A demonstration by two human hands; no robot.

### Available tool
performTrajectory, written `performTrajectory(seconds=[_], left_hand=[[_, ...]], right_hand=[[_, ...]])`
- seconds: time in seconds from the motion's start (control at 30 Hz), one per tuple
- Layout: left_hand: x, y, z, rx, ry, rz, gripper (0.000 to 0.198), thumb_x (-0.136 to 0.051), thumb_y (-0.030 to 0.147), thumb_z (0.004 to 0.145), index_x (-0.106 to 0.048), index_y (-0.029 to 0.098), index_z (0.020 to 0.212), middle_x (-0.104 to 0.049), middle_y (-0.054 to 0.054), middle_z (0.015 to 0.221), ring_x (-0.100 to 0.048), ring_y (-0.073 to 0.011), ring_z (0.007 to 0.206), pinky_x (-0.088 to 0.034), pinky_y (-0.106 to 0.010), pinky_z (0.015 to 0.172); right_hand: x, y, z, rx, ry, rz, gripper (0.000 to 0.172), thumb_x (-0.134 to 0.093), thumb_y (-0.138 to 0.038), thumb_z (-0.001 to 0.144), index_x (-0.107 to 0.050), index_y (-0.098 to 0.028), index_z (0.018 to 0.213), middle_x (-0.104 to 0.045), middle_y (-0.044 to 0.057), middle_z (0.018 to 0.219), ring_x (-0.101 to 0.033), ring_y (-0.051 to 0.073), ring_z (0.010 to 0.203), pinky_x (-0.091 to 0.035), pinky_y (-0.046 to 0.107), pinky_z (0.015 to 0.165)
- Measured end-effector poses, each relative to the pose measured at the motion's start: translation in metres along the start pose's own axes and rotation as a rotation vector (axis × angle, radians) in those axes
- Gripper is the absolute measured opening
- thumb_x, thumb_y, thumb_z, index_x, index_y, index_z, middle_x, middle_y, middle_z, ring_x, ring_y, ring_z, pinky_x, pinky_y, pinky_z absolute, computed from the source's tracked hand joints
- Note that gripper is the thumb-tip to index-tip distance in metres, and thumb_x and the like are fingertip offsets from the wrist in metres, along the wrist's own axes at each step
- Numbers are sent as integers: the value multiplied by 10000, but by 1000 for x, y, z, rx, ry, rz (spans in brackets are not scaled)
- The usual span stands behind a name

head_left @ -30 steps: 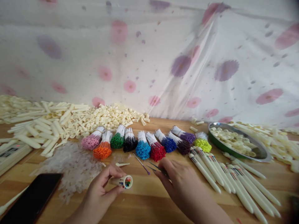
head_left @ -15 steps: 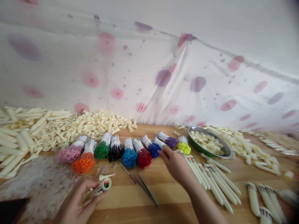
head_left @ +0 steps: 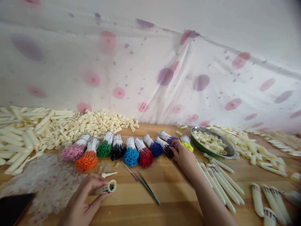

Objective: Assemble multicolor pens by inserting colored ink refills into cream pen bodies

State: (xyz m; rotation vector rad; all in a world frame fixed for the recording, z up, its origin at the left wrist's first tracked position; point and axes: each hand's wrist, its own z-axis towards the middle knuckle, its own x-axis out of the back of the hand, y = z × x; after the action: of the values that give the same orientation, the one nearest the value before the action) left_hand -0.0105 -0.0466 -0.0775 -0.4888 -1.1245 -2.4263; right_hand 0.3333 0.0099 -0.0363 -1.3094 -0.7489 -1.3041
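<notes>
My left hand (head_left: pixel 82 196) is closed around a short cream pen barrel (head_left: pixel 101 190), its round open end facing right with several coloured pieces inside. Beyond it, my right hand (head_left: pixel 185 158) pinches at the coloured ends of a bundle of purple-tipped pen refills (head_left: pixel 166 135); a purple tip shows at the fingers. Just left of those fingers lies a dark-tipped refill bundle (head_left: pixel 164 146), partly covered. The yellow-tipped bundle (head_left: pixel 187 142) is behind the hand. More bundles stretch leftward, including dark blue (head_left: pixel 156 149), red (head_left: pixel 145 158), light blue (head_left: pixel 131 156) and black (head_left: pixel 118 151).
Tweezers (head_left: pixel 148 188) and a loose purple-tipped refill (head_left: pixel 129 170) lie mid-table. Cream parts are heaped at left (head_left: pixel 94 124) and fill a metal dish (head_left: pixel 231 152). Cream pens (head_left: pixel 218 185) lie at right. Clear plastic pieces (head_left: pixel 51 182) and a dark phone-like object (head_left: pixel 16 204) are near left.
My right hand has moved slightly right and up, from beside the dark blue bundle to the purple one, uncovering the dark-tipped bundle. My left hand still holds the barrel, shifted slightly right.
</notes>
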Motion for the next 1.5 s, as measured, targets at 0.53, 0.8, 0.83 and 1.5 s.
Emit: performTrajectory(seconds=[0.53, 0.8, 0.83, 1.5], left_hand=[[-1, -2, -3, 4, -56, 5, 83, -630, 203, 754, -583, 253, 801, -658, 8, 792, -678, -139, 766, -538, -156, 682], [-1, -2, -1, -44, -35, 41, 53, -588, 312, 811, -567, 264, 811, -653, 19, 771, -678, -124, 737, -540, -140, 662], [-1, -2, -1, -46, -40, 36, 66, -582, 326, 817, -561, 264, 812, -652, 20, 769, -679, -124, 731, -541, -139, 654], [-4, -10, -3, -136, -15, 130, 238, -527, 478, 834, -564, 251, 771, -660, 13, 736, -682, -119, 691, -532, -123, 644]], right_hand=[[12, -3, 25, 76, -98, -24, 184, -506, -224, 883, -673, -157, 843, -681, 82, 890, -623, 211, 827, -448, 377, 761], [-7, 16, 39, 52, -131, 185, 241, -436, -323, 946, -581, -133, 977, -613, -22, 693, -568, 92, 518, -480, 238, 522], [-9, 19, 38, 52, -116, 201, 243, -408, -311, 951, -577, -138, 973, -604, -31, 640, -562, 96, 488, -464, 230, 501], [4, -9, 21, 68, -164, -145, 200, -506, -309, 914, -603, -144, 971, -633, 51, 971, -611, 170, 859, -488, 362, 776]])
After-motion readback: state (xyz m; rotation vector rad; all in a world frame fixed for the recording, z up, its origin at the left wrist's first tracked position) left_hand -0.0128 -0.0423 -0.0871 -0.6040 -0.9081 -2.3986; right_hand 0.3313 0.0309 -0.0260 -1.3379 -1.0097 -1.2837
